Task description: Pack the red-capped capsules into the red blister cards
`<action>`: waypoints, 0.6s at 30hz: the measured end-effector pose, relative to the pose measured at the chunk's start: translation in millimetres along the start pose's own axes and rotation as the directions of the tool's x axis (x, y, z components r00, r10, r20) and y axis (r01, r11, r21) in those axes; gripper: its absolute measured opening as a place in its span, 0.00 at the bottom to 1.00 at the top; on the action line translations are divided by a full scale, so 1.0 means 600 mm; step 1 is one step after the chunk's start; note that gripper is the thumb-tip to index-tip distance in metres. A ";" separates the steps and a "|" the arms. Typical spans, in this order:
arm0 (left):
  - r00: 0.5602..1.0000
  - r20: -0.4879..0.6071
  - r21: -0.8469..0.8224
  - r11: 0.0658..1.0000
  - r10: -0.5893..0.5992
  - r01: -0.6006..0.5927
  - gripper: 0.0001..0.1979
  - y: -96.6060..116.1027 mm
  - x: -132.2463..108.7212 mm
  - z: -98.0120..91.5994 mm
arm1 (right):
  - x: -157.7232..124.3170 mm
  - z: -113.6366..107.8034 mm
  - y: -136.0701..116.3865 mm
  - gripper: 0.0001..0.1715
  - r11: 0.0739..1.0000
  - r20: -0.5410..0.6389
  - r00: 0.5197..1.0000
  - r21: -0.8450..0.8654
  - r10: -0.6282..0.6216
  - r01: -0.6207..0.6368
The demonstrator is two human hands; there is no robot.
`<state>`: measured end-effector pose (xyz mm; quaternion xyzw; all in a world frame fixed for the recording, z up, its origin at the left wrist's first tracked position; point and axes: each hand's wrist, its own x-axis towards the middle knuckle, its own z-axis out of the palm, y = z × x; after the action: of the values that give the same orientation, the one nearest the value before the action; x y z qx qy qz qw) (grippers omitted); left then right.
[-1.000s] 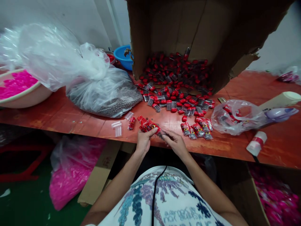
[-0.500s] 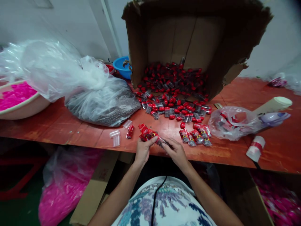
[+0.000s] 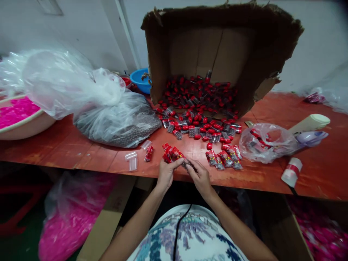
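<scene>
At the near edge of the red table (image 3: 81, 152), my left hand (image 3: 166, 173) is closed around a bunch of small red packets (image 3: 172, 154). My right hand (image 3: 199, 175) pinches the dark end of one small packet (image 3: 187, 164) between the two hands. A row of filled red packets (image 3: 223, 158) lies just right of my right hand. A single red packet (image 3: 148, 153) and empty clear little bags (image 3: 131, 159) lie left of my left hand. Behind them, red capsules and clear packets (image 3: 199, 125) spill out of a tipped cardboard box (image 3: 217, 43).
A big clear bag of dark beads (image 3: 119, 123) lies at the left, beside a basin of pink pieces (image 3: 19, 119). A blue bowl (image 3: 141, 79) stands behind. At the right lie a small plastic bag (image 3: 265, 141), a cream bottle (image 3: 310, 125) and a tape roll (image 3: 291, 172). Pink-filled bags sit under the table.
The camera has tilted up a little, so the table and box sit lower in view. Both hands stay together on the packets, shifted slightly left.
</scene>
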<state>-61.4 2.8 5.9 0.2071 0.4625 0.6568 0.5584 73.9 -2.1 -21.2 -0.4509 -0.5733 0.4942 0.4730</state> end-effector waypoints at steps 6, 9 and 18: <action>0.993 0.079 -0.003 0.996 -0.093 0.093 0.15 0.000 -0.001 0.002 | 0.004 -0.002 0.004 0.21 0.941 0.066 0.975 0.254 0.214 -0.224; 0.993 0.089 -0.015 0.997 -0.072 0.074 0.14 -0.005 -0.001 0.002 | 0.005 -0.003 0.006 0.23 0.951 0.028 0.988 0.267 0.152 -0.154; 0.993 0.051 0.058 0.993 -0.109 0.106 0.13 -0.022 0.001 0.007 | 0.014 -0.024 0.021 0.25 0.997 0.108 0.994 -0.072 -0.005 0.013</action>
<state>-51.0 4.6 -3.3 0.2150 0.4758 0.6067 0.5994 87.4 9.7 -31.6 -0.4380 -0.6176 0.4944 0.4269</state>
